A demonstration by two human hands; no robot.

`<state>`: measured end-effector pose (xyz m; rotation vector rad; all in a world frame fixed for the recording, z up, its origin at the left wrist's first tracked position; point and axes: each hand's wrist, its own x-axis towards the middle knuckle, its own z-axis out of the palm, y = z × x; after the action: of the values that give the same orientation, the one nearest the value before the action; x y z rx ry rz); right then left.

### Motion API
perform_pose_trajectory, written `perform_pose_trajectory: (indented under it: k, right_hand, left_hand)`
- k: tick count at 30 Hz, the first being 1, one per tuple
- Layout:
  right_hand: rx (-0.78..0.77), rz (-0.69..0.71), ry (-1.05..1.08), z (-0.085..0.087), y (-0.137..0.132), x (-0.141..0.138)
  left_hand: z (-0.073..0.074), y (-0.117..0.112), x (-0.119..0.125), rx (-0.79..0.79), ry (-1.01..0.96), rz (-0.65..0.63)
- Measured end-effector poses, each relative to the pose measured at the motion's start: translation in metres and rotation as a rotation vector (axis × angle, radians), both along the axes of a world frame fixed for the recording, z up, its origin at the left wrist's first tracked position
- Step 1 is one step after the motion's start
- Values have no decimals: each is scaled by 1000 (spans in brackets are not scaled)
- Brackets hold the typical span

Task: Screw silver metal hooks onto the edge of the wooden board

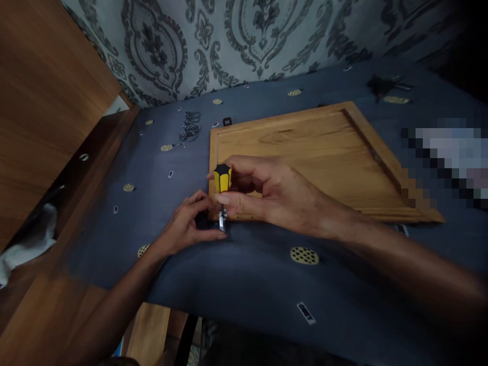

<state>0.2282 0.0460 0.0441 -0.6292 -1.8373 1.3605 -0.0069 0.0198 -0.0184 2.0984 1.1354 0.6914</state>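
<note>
Right forearm [396, 256] — screwdriver [223, 180] in grip [280, 197]

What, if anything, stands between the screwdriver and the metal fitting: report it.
Nothing visible. The right hand holds the screwdriver pointing down at the metal fitting; the left hand is at the fitting's side, out of the screwdriver's line. Whether the tip is seated is too small to tell.

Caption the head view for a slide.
At a wooden panel, right hand grips a yellow screwdriver while left hand touches a metal fitting.
</note>
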Motion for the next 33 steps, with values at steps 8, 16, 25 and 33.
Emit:
perform_pose_trajectory:
  k: [8, 16, 25, 33]
  right_hand:
    - [65, -43, 16, 0, -3, -4]
    - [110, -257, 84, -3, 4, -2]
    - [100, -208, 23, -6, 4, -1]
    - [132, -199, -5, -8, 5, -2]
  left_hand:
    - [-2, 0, -1, -5, 1, 3]
    - [1, 0, 1, -9, -41, 2]
    - [0, 0, 0, -17, -32, 8]
    - [0, 0, 1, -16, -40, 1]
